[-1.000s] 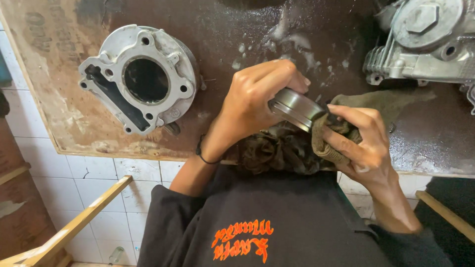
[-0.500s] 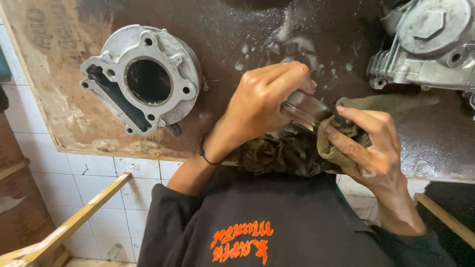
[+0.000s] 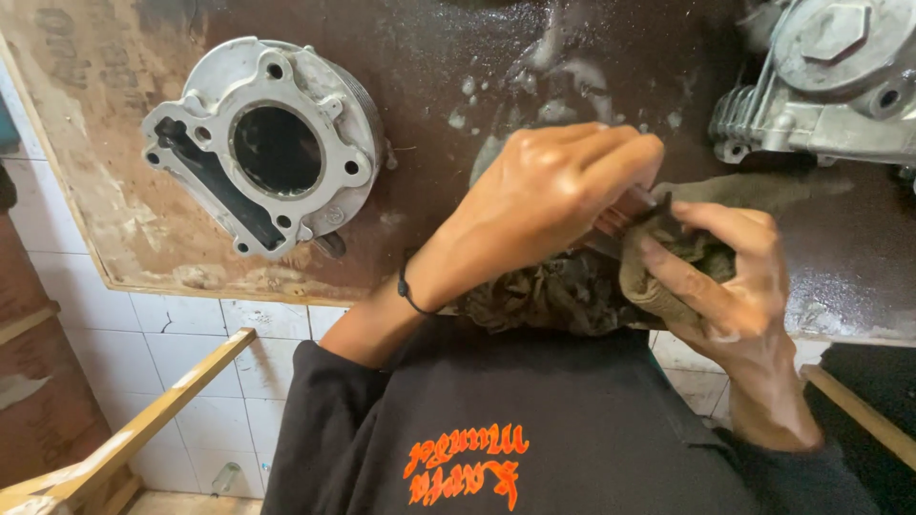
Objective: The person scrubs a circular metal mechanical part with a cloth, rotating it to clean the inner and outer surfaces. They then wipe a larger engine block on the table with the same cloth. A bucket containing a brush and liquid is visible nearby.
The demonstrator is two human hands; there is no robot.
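Observation:
My left hand (image 3: 549,195) is closed around a round grey metal part (image 3: 615,227), which shows only as a blurred sliver under my fingers. My right hand (image 3: 720,272) grips a dirty olive rag (image 3: 658,277) and presses it against the part's right side. Both hands hover over the front edge of a dark, wet workbench board (image 3: 429,67). More of the crumpled rag (image 3: 553,291) bunches below my left hand at the board's edge.
A grey aluminium cylinder block (image 3: 262,143) with a round bore lies on the board at the left. An engine casing (image 3: 835,72) with a large hex bolt sits at the top right. Wooden rails (image 3: 157,415) and white tiles (image 3: 277,329) lie below the board.
My left hand has rolled to the right over the metal part, hiding most of it. The right hand with the rag has shifted slightly right and stays against the part.

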